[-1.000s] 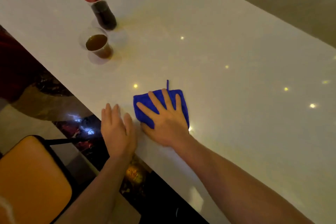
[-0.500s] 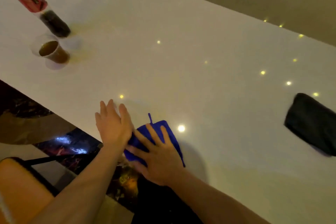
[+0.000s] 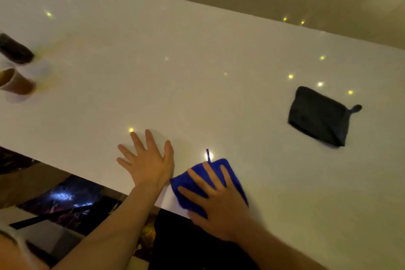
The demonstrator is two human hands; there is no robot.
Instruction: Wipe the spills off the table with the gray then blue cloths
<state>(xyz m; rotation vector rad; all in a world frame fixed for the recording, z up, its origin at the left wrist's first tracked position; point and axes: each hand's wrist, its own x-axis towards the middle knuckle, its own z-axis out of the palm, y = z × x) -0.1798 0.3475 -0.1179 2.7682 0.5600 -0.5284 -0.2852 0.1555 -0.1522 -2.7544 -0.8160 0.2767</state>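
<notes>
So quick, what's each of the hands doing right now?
Left hand: open, flat on the white table, holding nothing.
Right hand: open, fingers spread, pressing down on the blue cloth.

Two cloths lie on the one white table (image 3: pixel 197 55): one blue cloth (image 3: pixel 228 171) at the near edge and one gray cloth (image 3: pixel 317 116) to the right. Two bare hands are on the table, a left hand (image 3: pixel 146 164) and a right hand (image 3: pixel 221 206). At the far left stand one cup (image 3: pixel 15 83) of brown drink and one dark bottle (image 3: pixel 15 49), both cut off by the frame edge.
</notes>
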